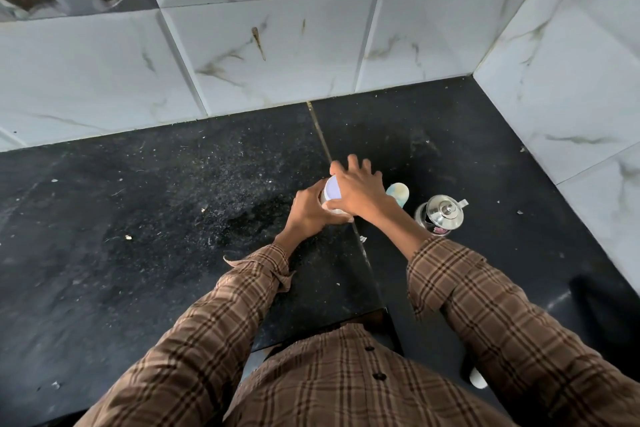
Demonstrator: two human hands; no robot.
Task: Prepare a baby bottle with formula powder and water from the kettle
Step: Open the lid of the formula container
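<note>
White plastic shows under my right hand (358, 189): its fingers (353, 163) are spread and laid flat over the lid (331, 188) of the formula container (329, 201), straight on top of it. My left hand (308, 210) curls round the container's side from the left and holds it upright, long axis standing off the black bench (173, 201). So the lid lies directly beneath the right palm, and I judge the next move is to twist or lift it off with that hand. The baby bottle (398, 193) stands just beyond and right of my right hand, partly hidden by it. The steel kettle (440, 217) sits further right, nearer my right arm.
</note>
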